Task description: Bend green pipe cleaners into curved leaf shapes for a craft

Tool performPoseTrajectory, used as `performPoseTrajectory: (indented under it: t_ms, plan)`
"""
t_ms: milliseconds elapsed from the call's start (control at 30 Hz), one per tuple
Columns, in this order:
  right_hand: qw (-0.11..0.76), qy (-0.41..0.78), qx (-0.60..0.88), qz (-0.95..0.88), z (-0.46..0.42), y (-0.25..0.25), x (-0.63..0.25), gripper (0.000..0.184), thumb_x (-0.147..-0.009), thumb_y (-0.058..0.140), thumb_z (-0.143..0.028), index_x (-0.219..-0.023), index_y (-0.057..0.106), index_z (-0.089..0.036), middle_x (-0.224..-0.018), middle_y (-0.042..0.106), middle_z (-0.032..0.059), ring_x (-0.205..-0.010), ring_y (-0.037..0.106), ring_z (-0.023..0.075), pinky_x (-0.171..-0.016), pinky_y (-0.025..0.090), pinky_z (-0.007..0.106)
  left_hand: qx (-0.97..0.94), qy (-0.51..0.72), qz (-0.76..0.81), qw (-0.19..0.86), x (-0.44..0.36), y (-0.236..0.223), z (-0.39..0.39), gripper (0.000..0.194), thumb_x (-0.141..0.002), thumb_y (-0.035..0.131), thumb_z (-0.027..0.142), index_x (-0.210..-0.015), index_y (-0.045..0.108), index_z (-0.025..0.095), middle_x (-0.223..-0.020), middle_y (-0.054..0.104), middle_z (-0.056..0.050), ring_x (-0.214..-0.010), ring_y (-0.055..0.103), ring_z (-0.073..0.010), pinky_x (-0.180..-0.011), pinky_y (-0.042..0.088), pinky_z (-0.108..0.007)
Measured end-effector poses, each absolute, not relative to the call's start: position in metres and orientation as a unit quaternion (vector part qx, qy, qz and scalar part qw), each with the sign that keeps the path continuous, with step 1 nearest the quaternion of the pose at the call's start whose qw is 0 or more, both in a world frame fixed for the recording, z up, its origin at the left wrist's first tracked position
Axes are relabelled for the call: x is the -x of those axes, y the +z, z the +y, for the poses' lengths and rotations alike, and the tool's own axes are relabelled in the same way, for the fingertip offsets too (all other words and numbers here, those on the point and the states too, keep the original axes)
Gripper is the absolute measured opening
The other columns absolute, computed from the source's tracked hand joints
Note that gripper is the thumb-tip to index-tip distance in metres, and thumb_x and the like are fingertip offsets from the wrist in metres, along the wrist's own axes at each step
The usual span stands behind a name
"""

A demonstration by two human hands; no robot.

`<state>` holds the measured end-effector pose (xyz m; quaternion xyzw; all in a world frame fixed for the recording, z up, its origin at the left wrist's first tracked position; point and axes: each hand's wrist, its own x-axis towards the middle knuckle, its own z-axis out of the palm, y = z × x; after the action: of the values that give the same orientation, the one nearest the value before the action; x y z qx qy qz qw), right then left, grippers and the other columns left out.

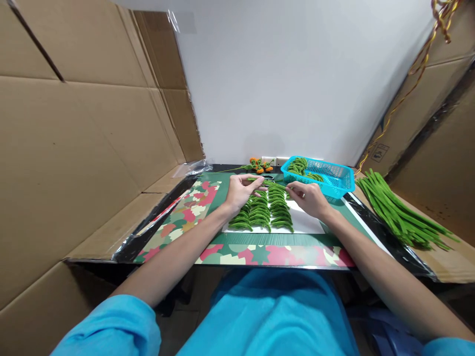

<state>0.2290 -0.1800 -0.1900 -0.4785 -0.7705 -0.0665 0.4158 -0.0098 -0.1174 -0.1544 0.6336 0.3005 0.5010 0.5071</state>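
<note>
My left hand (242,192) is closed on one end of a fuzzy green pipe cleaner (273,184), thumb and fingers pinching it. The other end is between the fingertips of my right hand (307,197), so the piece stretches between both hands. Below it, several curved green pipe-cleaner leaves (260,215) lie in columns on a white sheet (306,225). Behind my left hand's fingertips, the dark handles of what look like scissors (267,177) are partly hidden.
A blue plastic basket (336,180) at the back right holds more green pieces. Long green pipe cleaners (404,212) lie in a bundle on the right. Orange flowers (260,166) rest at the back. Cardboard walls (92,128) flank the patterned green mat (230,240).
</note>
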Motion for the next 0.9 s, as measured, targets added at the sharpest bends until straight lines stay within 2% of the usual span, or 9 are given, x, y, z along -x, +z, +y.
performPoseTrajectory:
  t_ms: [233,367,633,900]
  plan:
    - [0.452,-0.048,0.472,-0.755,-0.183,-0.184,-0.222,0.023,-0.103,0.056,-0.034,-0.093,0.072,-0.021,-0.062,0.074,-0.0001,-0.05,0.066,0.0151,-0.056,0.048,0.026,-0.609,0.527,0.297,0.514,0.006,-0.155,-0.121,0.045,-0.072,0.091,0.048,-0.093,0.08,0.01,-0.086,0.082,-0.013,-0.082,0.081,-0.0299,-0.062,0.064,-0.033]
    - [0.466,-0.054,0.472,-0.746,-0.183,-0.184,-0.222,0.023,-0.103,0.056,-0.034,-0.094,0.072,-0.022,-0.061,0.073,-0.0011,-0.05,0.066,0.0151,-0.056,0.049,0.025,-0.6,0.524,0.295,0.528,0.006,-0.154,-0.123,0.045,-0.078,0.087,0.048,-0.099,0.079,0.009,-0.093,0.083,-0.014,-0.087,0.081,-0.03,-0.067,0.067,-0.035]
    - [0.462,-0.1,0.477,-0.741,-0.18,-0.189,-0.233,0.024,-0.102,0.057,-0.035,-0.095,0.075,-0.022,-0.061,0.07,-0.0003,-0.048,0.061,0.0153,-0.055,0.045,0.027,-0.618,0.471,0.295,0.556,0.007,-0.156,-0.114,0.043,-0.097,0.067,0.05,-0.103,0.077,0.008,-0.104,0.082,-0.016,-0.083,0.081,-0.0269,-0.055,0.064,-0.028]
    - [0.449,-0.097,0.467,-0.756,-0.182,-0.185,-0.231,0.021,-0.103,0.056,-0.033,-0.102,0.073,-0.021,-0.065,0.07,-0.0009,-0.051,0.06,0.0145,-0.057,0.046,0.027,-0.62,0.466,0.289,0.561,0.009,-0.158,-0.112,0.041,-0.101,0.062,0.047,-0.109,0.073,0.009,-0.119,0.078,-0.02,-0.083,0.082,-0.0247,-0.054,0.063,-0.026]
